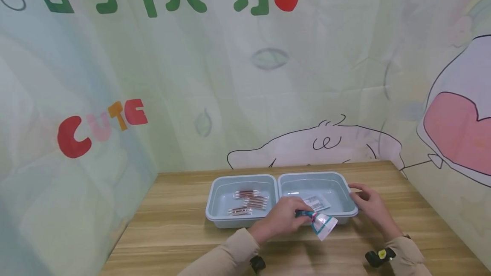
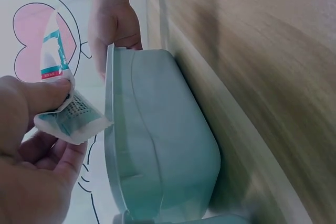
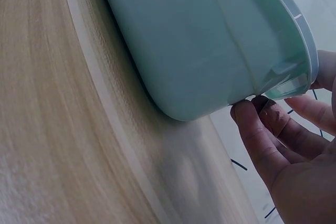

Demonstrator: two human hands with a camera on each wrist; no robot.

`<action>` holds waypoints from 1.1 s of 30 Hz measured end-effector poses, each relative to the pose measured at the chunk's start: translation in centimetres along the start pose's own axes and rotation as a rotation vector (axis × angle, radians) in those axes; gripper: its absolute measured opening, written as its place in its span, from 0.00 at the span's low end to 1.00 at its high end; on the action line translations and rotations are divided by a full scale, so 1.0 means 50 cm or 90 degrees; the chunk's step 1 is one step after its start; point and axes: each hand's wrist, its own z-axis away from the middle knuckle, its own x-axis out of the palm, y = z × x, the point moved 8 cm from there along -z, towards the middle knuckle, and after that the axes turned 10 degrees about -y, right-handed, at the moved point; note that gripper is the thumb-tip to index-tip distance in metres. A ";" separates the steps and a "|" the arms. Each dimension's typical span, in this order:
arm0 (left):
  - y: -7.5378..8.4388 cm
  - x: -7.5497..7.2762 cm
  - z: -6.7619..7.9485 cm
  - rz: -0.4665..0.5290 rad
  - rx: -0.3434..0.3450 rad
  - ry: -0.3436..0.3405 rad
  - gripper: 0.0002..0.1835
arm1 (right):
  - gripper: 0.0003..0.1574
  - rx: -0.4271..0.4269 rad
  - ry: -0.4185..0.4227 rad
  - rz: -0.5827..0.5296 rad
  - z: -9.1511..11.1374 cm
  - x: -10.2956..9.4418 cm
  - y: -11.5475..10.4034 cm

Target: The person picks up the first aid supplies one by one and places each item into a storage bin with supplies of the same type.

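My left hand [image 1: 283, 217] pinches a twisted white-and-teal sachet [image 1: 323, 224] between thumb and fingers, just over the near rim of the right plastic bin [image 1: 337, 199]. In the left wrist view the sachet [image 2: 55, 59] shows a red band and printed text. My right hand [image 1: 372, 208] grips the rim at that bin's right end, and the right wrist view shows its fingertips [image 3: 245, 114] curled against the bin's outer wall. Inside the right bin lies a flat white sachet [image 1: 316, 202] with dark print, partly hidden by my left hand.
Next to it on the left stands a matching light blue bin [image 1: 220, 197] holding several clear-wrapped cotton swabs [image 1: 255, 202] with brown sticks. Both sit on a wood-grain table [image 1: 172, 220]. A printed curtain [image 1: 184, 76] hangs behind and at the sides.
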 end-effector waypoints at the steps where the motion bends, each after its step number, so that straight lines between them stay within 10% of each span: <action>1: -0.002 -0.001 0.000 0.005 -0.004 0.000 0.10 | 0.32 -0.001 0.000 -0.001 0.000 0.000 0.000; 33: -0.023 -0.024 -0.003 0.016 -0.011 0.040 0.10 | 0.33 0.014 0.002 -0.003 0.002 0.002 0.005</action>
